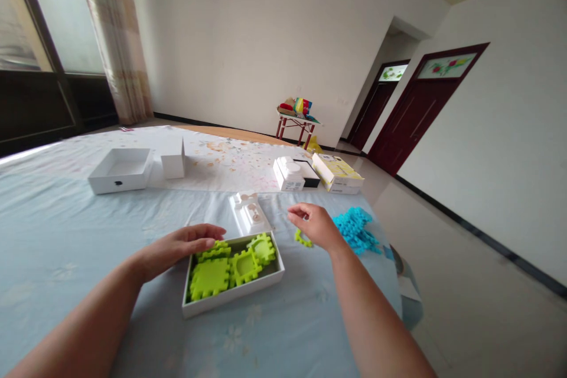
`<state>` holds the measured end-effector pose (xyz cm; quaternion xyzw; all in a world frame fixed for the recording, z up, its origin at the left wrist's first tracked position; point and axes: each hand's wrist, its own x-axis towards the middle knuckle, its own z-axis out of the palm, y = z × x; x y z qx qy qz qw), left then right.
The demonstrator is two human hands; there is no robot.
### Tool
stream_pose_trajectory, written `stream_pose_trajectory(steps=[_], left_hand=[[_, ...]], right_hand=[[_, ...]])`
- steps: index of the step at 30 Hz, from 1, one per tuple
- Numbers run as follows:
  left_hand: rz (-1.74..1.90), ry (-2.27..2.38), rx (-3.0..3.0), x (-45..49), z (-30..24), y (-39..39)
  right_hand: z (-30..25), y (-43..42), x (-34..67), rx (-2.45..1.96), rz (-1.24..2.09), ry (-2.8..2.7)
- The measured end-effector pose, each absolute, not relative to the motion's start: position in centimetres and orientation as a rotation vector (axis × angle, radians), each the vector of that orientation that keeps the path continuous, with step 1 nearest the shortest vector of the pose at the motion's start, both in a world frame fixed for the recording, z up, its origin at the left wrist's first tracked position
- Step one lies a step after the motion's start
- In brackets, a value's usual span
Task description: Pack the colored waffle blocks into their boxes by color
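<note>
My left hand (188, 245) rests at the far left corner of a white open box (233, 301), fingers stretched out over its edge. Inside lie several lime-green interlocking foam-like tiles (210, 279) with notched edges, some with a rounded inset. To the right of the box, my right hand (313, 225) hovers with curved fingers, thumb and index a little apart and nothing visible between them. Just under it on the cloth is a small green notched ring piece (303, 238), partly hidden by the hand. A heap of blue interlocking pieces (357, 229) lies beyond my right wrist.
Behind the green tiles lies a white moulded tray (250, 215). Farther back stand an open white box (121, 170), an upright white box (173, 159), a white box with a rounded top (289, 173) and a yellow-and-white carton (339, 174). The table's right edge drops beside the blue heap.
</note>
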<state>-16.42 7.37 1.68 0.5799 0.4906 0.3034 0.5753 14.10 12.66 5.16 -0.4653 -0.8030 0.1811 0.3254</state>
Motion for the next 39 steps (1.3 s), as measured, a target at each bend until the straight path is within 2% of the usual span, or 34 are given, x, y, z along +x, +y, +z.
stream_pose_trajectory(steps=[7, 11, 17, 22, 26, 31, 39], left_hand=[[1.084, 1.076, 1.036, -16.9, 0.1, 8.0], [1.087, 1.057, 0.966, -17.0, -0.4, 8.2], [1.083, 1.079, 0.969, -17.2, -0.9, 8.5], [1.089, 1.069, 0.917, -17.1, -1.0, 8.5], [1.085, 1.075, 0.905, -17.1, -1.1, 8.6], [1.098, 1.063, 0.900, -17.5, -1.8, 9.0], [1.096, 1.014, 0.897, -17.7, -2.1, 9.1]], right_hand=[[0.7, 12.7, 19.0, -1.466, 0.389, -2.203], [-0.2, 12.7, 18.6, -1.470, 0.273, -2.256], [0.0, 12.9, 18.6, -1.405, 0.283, -2.309], [0.7, 13.2, 19.7, -1.316, 0.303, -2.079], [0.6, 14.8, 20.9, -1.498, 0.110, -1.858], [-0.3, 15.8, 21.0, -1.831, -0.002, -1.934], [-0.2, 14.9, 19.9, -1.901, -0.108, -2.013]])
